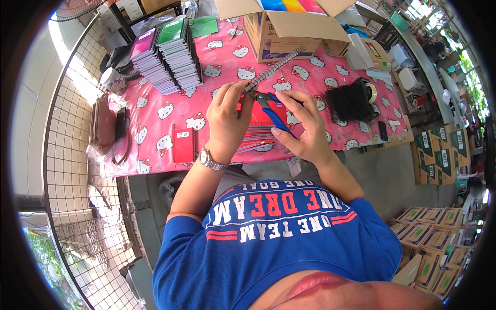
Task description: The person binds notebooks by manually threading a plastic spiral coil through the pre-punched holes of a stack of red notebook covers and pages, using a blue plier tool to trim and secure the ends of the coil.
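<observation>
My left hand [227, 111], with a metal-banded watch at its wrist, pinches the near end of a long spiral binding coil [279, 67]. The coil slants up and away to the right. In my right hand [307, 121] is a pair of blue-handled cutting pliers [276, 118], handles spread, jaws at the coil's end by my left fingertips. Whether the jaws touch the wire is too small to tell. Below both hands lies a stack of red notebooks [256, 135], partly hidden by them. A single red notebook [183, 145] rests left of my left wrist.
Purple-covered notebooks [150, 62] and green-covered notebooks [178, 54] stand in tall piles at the far left. An open carton [281, 33] sits at the back. Rightward are a black bundle [349, 101], a tape roll [371, 93] and a phone [383, 130]. A brown bag [102, 124] lies left.
</observation>
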Action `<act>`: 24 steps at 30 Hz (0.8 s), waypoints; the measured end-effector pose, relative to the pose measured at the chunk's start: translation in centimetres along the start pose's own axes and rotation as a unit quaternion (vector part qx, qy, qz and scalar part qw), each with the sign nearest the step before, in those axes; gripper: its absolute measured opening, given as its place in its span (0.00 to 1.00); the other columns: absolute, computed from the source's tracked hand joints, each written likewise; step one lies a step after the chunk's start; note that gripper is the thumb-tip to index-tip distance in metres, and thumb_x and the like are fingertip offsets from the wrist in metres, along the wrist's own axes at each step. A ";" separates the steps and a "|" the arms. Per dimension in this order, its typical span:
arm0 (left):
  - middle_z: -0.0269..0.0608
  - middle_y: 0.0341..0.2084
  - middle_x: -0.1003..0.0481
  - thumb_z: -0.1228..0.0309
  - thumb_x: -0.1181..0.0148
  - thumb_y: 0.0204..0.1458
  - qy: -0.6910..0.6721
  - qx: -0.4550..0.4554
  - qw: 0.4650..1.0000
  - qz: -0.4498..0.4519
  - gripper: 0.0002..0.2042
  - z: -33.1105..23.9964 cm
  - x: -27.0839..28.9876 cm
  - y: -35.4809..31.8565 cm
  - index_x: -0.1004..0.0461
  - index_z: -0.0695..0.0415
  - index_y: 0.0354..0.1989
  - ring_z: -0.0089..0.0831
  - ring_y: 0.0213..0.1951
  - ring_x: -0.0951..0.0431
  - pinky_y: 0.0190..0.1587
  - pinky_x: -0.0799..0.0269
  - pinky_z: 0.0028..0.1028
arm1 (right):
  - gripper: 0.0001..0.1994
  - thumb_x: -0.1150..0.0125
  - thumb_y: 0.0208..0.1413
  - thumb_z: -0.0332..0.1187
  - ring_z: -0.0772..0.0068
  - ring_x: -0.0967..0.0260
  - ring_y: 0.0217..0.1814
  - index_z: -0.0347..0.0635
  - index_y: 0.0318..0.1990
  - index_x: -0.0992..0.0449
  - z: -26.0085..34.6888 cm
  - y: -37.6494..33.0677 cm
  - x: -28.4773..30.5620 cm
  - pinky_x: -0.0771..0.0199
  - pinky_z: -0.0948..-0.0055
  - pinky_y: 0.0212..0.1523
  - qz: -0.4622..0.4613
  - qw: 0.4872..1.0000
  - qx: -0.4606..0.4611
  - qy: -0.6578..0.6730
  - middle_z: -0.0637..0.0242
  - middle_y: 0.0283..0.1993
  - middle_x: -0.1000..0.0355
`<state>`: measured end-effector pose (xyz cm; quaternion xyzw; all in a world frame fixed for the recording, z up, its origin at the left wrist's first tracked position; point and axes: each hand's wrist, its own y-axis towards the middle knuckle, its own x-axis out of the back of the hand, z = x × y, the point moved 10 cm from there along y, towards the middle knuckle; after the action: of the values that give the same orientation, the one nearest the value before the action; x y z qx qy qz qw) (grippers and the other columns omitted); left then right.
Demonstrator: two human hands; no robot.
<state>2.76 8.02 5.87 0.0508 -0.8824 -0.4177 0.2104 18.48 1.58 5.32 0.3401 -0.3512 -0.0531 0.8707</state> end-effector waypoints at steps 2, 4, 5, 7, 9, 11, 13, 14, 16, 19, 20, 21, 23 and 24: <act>0.43 0.34 0.21 0.83 0.36 0.49 0.022 -0.020 0.999 -0.013 0.12 -0.3 0.7 0.0 0.21 0.59 0.43 0.36 0.32 0.18 0.33 0.22 0.30 | 0.26 0.35 0.54 0.37 0.63 0.30 0.53 0.37 0.60 0.28 -0.2 0.2 -0.6 0.30 0.72 0.46 0.011 0.999 0.002 0.038 0.56 0.57 0.30; 0.42 0.35 0.20 0.83 0.36 0.49 0.043 -0.041 0.998 -0.025 0.12 -0.3 1.5 0.1 0.20 0.59 0.43 0.33 0.32 0.17 0.33 0.20 0.28 | 0.27 0.36 0.54 0.36 0.62 0.29 0.54 0.34 0.61 0.30 -3.1 -0.3 -3.0 0.29 0.70 0.50 0.158 0.919 -0.162 0.323 0.55 0.56 0.30; 0.42 0.37 0.20 0.83 0.36 0.49 0.061 -0.081 0.994 -0.033 0.13 -0.9 2.0 -0.2 0.21 0.59 0.44 0.36 0.35 0.17 0.37 0.21 0.30 | 0.27 0.37 0.55 0.35 0.63 0.30 0.56 0.33 0.62 0.31 -2.6 -1.0 -4.5 0.29 0.70 0.51 0.201 0.849 -0.195 0.449 0.55 0.57 0.31; 0.43 0.38 0.20 0.83 0.36 0.48 0.080 -0.120 0.989 -0.038 0.14 -1.0 2.8 -0.3 0.21 0.59 0.44 0.38 0.39 0.17 0.42 0.21 0.32 | 0.28 0.38 0.57 0.34 0.66 0.31 0.59 0.31 0.63 0.34 -1.6 -2.5 -7.0 0.29 0.72 0.52 0.263 0.653 -0.295 0.646 0.55 0.60 0.32; 0.44 0.42 0.20 0.83 0.36 0.48 0.143 -0.162 0.975 -0.058 0.15 -0.1 4.2 -0.1 0.22 0.60 0.46 0.42 0.46 0.20 0.47 0.23 0.35 | 0.26 0.39 0.58 0.35 0.70 0.34 0.60 0.35 0.62 0.32 -2.3 -0.5 -4.0 0.37 0.71 0.63 0.084 0.864 -0.187 0.459 0.60 0.59 0.31; 0.43 0.38 0.21 0.82 0.39 0.51 0.197 -0.139 0.968 -0.071 0.11 1.8 6.8 1.6 0.22 0.59 0.43 0.42 0.44 0.22 0.46 0.25 0.38 | 0.28 0.40 0.57 0.33 0.71 0.36 0.62 0.35 0.64 0.35 -5.8 -1.4 -1.3 0.41 0.71 0.66 0.001 0.922 -0.187 0.338 0.61 0.61 0.33; 0.47 0.35 0.22 0.78 0.45 0.56 0.310 -0.147 0.939 -0.013 0.05 4.6 8.3 2.3 0.23 0.59 0.37 0.45 0.41 0.23 0.43 0.27 0.39 | 0.29 0.39 0.55 0.33 0.71 0.36 0.60 0.35 0.64 0.35 -11.8 -4.6 -0.3 0.37 0.71 0.61 -0.054 0.911 -0.262 0.314 0.62 0.62 0.34; 0.47 0.35 0.22 0.78 0.45 0.56 0.315 -0.143 0.938 -0.008 0.05 6.5 9.6 2.0 0.23 0.59 0.37 0.45 0.41 0.23 0.43 0.27 0.39 | 0.27 0.38 0.54 0.34 0.68 0.34 0.60 0.38 0.62 0.32 -16.0 -7.3 -1.1 0.34 0.71 0.59 -0.037 0.916 -0.307 0.257 0.60 0.60 0.33; 0.49 0.31 0.23 0.72 0.47 0.53 0.392 0.058 0.897 0.194 0.06 16.9 7.8 -0.9 0.25 0.59 0.32 0.45 0.38 0.23 0.42 0.30 0.46 | 0.27 0.36 0.53 0.37 0.63 0.33 0.60 0.40 0.60 0.31 -21.0 -13.1 -4.6 0.34 0.69 0.59 0.063 0.927 -0.337 0.150 0.58 0.58 0.32; 0.51 0.27 0.21 0.65 0.51 0.56 0.422 0.108 0.834 0.339 0.12 27.1 4.9 -10.4 0.23 0.58 0.28 0.50 0.31 0.21 0.43 0.29 0.48 | 0.27 0.33 0.50 0.42 0.53 0.32 0.58 0.43 0.56 0.29 -21.2 -18.0 -9.6 0.32 0.62 0.59 0.203 0.928 -0.299 -0.090 0.55 0.55 0.32; 0.50 0.28 0.21 0.65 0.51 0.55 0.427 0.119 0.820 0.362 0.12 28.9 4.2 -12.8 0.23 0.57 0.29 0.49 0.34 0.20 0.45 0.29 0.47 | 0.27 0.31 0.48 0.45 0.48 0.32 0.57 0.43 0.54 0.28 -20.5 -18.2 -10.2 0.32 0.58 0.58 0.229 0.916 -0.245 -0.222 0.53 0.53 0.32; 0.46 0.32 0.20 0.65 0.49 0.54 0.396 0.138 0.834 0.360 0.10 28.9 3.8 -14.1 0.23 0.56 0.32 0.45 0.42 0.21 0.48 0.30 0.46 | 0.27 0.31 0.48 0.45 0.48 0.32 0.57 0.43 0.54 0.28 -20.9 -18.2 -10.3 0.32 0.58 0.58 0.227 0.916 -0.247 -0.221 0.53 0.53 0.32; 0.46 0.46 0.22 0.66 0.46 0.52 0.368 0.161 0.853 0.334 0.12 28.9 3.6 -15.4 0.24 0.56 0.43 0.43 0.53 0.26 0.53 0.32 0.46 | 0.29 0.30 0.46 0.48 0.46 0.33 0.57 0.43 0.54 0.27 -22.2 -17.7 -10.0 0.33 0.53 0.57 0.216 0.930 -0.240 -0.179 0.53 0.52 0.32; 0.46 0.46 0.22 0.66 0.46 0.52 0.367 0.163 0.852 0.335 0.12 28.9 3.8 -16.1 0.24 0.56 0.43 0.43 0.53 0.26 0.53 0.32 0.46 | 0.26 0.31 0.47 0.47 0.47 0.31 0.54 0.43 0.52 0.26 -23.5 -16.5 -8.8 0.30 0.55 0.54 0.182 0.942 -0.231 -0.164 0.52 0.51 0.31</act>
<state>-14.03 17.26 -21.37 -0.0649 -0.7600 -0.1234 0.6348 29.54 4.90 -22.39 0.0462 -0.5230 -0.0282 0.8506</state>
